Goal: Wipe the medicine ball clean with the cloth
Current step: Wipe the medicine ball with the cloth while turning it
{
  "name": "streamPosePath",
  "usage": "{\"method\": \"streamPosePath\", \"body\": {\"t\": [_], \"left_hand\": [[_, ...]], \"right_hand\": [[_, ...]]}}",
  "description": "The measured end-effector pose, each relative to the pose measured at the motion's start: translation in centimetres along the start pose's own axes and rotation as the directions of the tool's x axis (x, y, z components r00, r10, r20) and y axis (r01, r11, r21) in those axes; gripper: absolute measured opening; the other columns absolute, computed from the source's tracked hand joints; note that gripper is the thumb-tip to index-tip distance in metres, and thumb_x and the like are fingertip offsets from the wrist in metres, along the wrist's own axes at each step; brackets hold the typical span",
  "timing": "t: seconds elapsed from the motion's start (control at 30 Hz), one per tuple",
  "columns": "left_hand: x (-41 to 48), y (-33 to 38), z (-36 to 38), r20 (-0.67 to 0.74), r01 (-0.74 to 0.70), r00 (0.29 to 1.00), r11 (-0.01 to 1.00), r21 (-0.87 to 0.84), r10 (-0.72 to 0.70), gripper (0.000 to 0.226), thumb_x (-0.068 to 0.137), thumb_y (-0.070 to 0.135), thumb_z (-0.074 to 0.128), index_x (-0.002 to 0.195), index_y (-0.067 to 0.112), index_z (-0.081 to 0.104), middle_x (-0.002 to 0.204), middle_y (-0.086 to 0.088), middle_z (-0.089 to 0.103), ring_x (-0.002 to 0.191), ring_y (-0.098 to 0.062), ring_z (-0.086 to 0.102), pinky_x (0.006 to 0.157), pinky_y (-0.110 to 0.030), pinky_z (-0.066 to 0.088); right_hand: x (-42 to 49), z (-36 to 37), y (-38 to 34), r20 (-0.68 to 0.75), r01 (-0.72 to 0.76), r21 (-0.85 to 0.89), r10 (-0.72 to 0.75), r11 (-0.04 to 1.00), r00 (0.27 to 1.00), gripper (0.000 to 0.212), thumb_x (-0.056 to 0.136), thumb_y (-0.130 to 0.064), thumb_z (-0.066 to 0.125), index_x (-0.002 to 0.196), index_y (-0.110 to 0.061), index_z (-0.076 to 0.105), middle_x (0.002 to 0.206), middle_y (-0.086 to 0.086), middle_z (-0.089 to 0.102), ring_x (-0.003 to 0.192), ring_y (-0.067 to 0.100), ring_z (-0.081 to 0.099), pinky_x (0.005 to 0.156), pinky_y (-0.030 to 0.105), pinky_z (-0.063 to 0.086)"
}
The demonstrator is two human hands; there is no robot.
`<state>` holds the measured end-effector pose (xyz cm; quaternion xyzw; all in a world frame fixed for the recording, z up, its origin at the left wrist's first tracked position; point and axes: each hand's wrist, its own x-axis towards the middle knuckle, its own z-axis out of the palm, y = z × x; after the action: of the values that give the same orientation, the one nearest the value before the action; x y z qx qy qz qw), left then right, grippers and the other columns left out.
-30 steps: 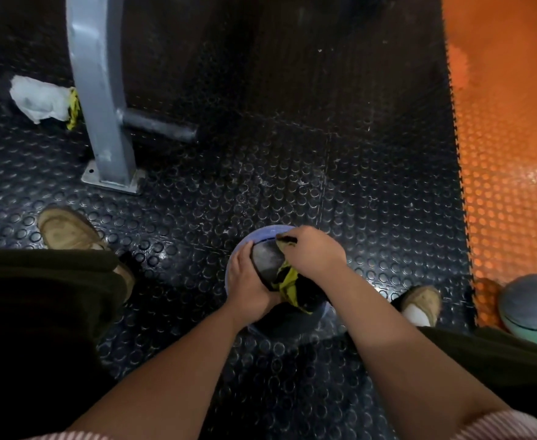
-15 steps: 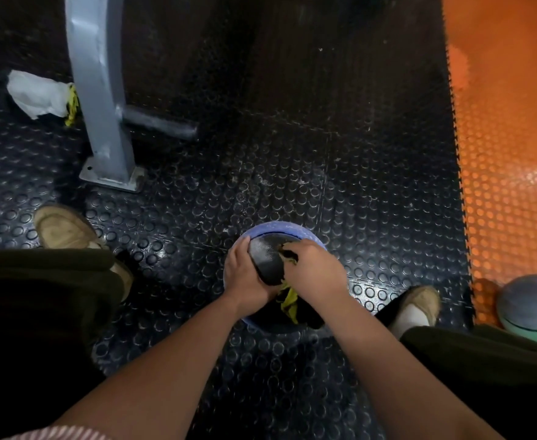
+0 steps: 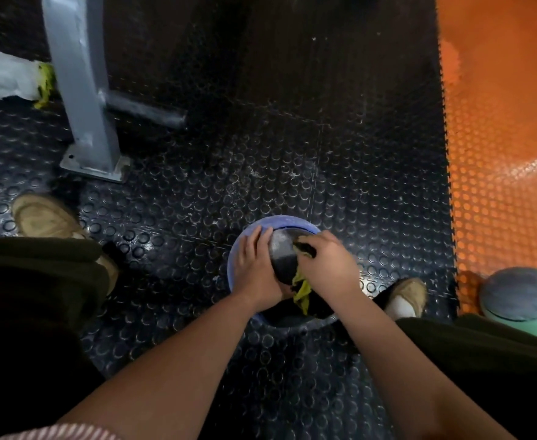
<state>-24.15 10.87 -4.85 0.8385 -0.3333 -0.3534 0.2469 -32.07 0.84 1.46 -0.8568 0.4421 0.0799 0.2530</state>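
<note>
Studded black rubber floor (image 3: 197,201) lay under everything, and the medicine ball (image 3: 281,252) sat on it directly beneath both hands. The left hand (image 3: 254,268) lay flat against the ball's side, fingers straight and close together, steadying it. The right hand (image 3: 327,265) was curled round the bunched cloth (image 3: 302,290), pressing it to the ball's top just beside the left fingertips, with a yellow tail hanging back toward the wrist. The ball looked heavy, firm and round, likelier to roll than to lift; a broad palm on each flank seemed the safest hold. The cloth looked limp and light, best wadded in the fist.
</note>
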Motion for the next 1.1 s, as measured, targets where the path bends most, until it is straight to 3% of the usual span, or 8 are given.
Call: {"method": "streamPosePath", "body": {"t": [0.1, 0.27, 0.47, 0.67, 0.9, 1.0, 1.1], "left_hand": [[0.0, -0.2, -0.1, 0.019, 0.031, 0.999, 0.999, -0.040, -0.031, 0.121, 0.072, 0.043, 0.080, 0.153, 0.023, -0.008, 0.160, 0.001, -0.012, 0.148, -0.021, -0.012, 0.121, -0.040, -0.002], [-0.1, 0.1, -0.3, 0.100, 0.037, 0.994, 0.999, -0.005, -0.036, 0.139, 0.059, 0.058, 0.085, 0.152, 0.026, -0.013, 0.159, 0.004, -0.019, 0.147, -0.022, -0.017, 0.120, -0.048, -0.002], [-0.4, -0.8, -0.7, 0.119, 0.040, 0.992, 0.999, 0.025, -0.043, 0.130, 0.068, 0.047, 0.083, 0.151, 0.031, -0.016, 0.158, 0.006, -0.022, 0.147, -0.021, -0.018, 0.115, -0.059, 0.011], [-0.4, -0.3, -0.9, 0.155, 0.048, 0.987, 0.998, -0.036, -0.042, 0.145, 0.052, 0.054, 0.090, 0.152, 0.030, -0.013, 0.158, 0.010, -0.021, 0.146, -0.020, -0.020, 0.119, -0.054, 0.003], [0.0, -0.7, -1.4, 0.167, 0.066, 0.984, 0.997, -0.047, -0.057, 0.122, 0.071, 0.040, 0.081, 0.150, 0.035, -0.011, 0.157, 0.009, -0.019, 0.147, -0.021, -0.018, 0.116, -0.058, 0.009], [-0.1, -1.0, -1.3, 0.180, 0.028, 0.983, 1.000, -0.011, -0.025, 0.132, 0.064, 0.048, 0.085, 0.151, 0.032, -0.014, 0.157, 0.007, -0.021, 0.146, -0.021, -0.019, 0.117, -0.057, 0.009], [-0.4, -0.9, -0.7, 0.169, 0.022, 0.985, 1.000, 0.020, -0.025, 0.142, 0.056, 0.056, 0.087, 0.151, 0.029, -0.016, 0.158, 0.006, -0.021, 0.146, -0.023, -0.021, 0.118, -0.055, 0.006]], "right_hand": [[0.6, -0.6, 0.3, 0.057, 0.059, -0.036, -0.057, 0.998, 0.997, 0.033, 0.092, -0.025, 0.053, 0.123, -0.029, 0.063, 0.124, -0.004, 0.051, 0.106, 0.019, 0.057, 0.084, 0.033, 0.049], [2.4, -1.0, 0.4, 0.003, -0.066, -0.075, 0.067, 0.995, 0.998, 0.032, 0.095, -0.022, 0.048, 0.125, -0.018, 0.059, 0.120, 0.005, 0.049, 0.099, 0.029, 0.058, 0.072, 0.031, 0.042], [-0.3, 0.6, -1.5, 0.098, 0.182, -0.205, -0.165, 0.962, 0.981, 0.038, 0.094, -0.015, 0.045, 0.129, -0.025, 0.055, 0.129, -0.002, 0.048, 0.102, 0.023, 0.058, 0.072, 0.030, 0.044], [2.7, -1.0, 0.1, 0.027, -0.033, -0.112, 0.036, 0.993, 0.999, 0.033, 0.094, -0.023, 0.048, 0.124, -0.019, 0.060, 0.121, 0.004, 0.052, 0.104, 0.029, 0.057, 0.080, 0.034, 0.046], [-1.4, 0.1, -0.8, 0.097, 0.238, -0.168, -0.225, 0.957, 0.970, 0.036, 0.093, -0.019, 0.049, 0.125, -0.031, 0.060, 0.124, -0.007, 0.053, 0.103, 0.017, 0.058, 0.072, 0.025, 0.042], [0.9, -0.2, -0.9, 0.117, 0.210, -0.231, -0.187, 0.950, 0.975, 0.036, 0.094, -0.019, 0.047, 0.125, -0.031, 0.060, 0.124, -0.005, 0.052, 0.102, 0.022, 0.059, 0.073, 0.030, 0.047], [4.4, 0.0, -1.8, 0.107, 0.123, -0.267, -0.098, 0.956, 0.989, 0.032, 0.095, -0.019, 0.045, 0.123, -0.025, 0.061, 0.116, 0.002, 0.051, 0.098, 0.027, 0.058, 0.069, 0.032, 0.042]]}}
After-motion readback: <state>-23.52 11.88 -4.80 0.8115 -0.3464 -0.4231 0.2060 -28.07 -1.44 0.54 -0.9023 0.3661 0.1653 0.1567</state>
